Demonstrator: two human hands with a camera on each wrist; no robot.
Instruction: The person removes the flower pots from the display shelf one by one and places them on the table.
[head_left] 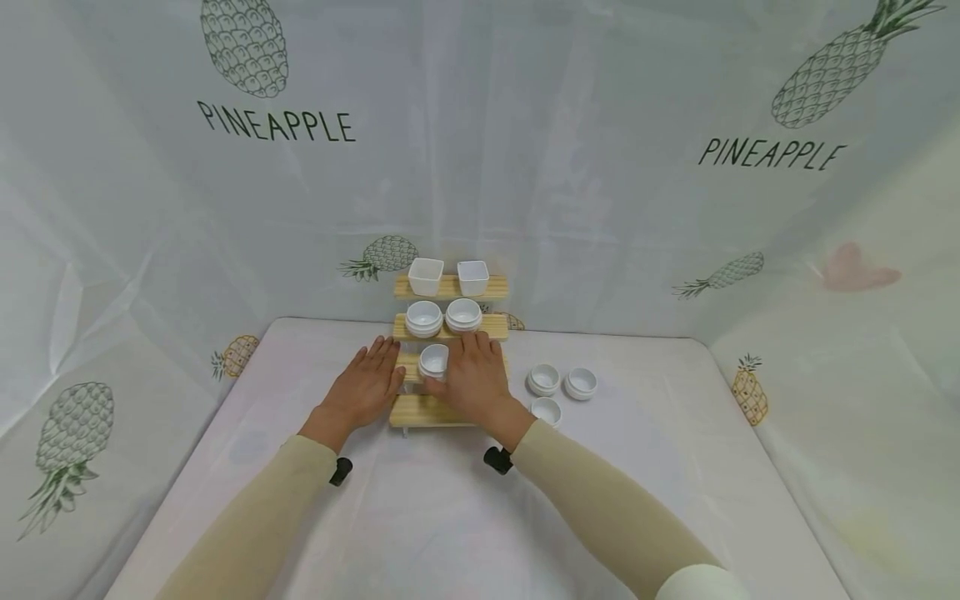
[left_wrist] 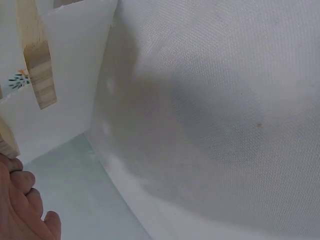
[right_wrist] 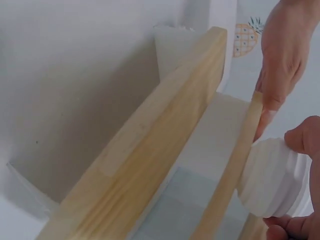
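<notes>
Step in hand: a small white ribbed bowl (head_left: 434, 360) is being set on the third shelf down of the stepped wooden rack (head_left: 427, 412); judged a placing step, near its end.
Right hand (head_left: 471, 377): curled round the bowl, thumb and fingertips gripping its ribbed side (right_wrist: 272, 182).
Left hand (head_left: 367, 385): laid flat with straight fingers at the rack's left end, holding nothing; the rack seems steadied by it.
Bowl's place: left part of that shelf, between the two hands.
Bowl's heading: mouth tipped toward the camera, not upright; round, so no long axis is shown.
Next move: the bowl would need levelling before release.
Nearby: three more bowls (head_left: 562, 387) lie on the table (head_left: 675, 467), right of the rack.
</notes>
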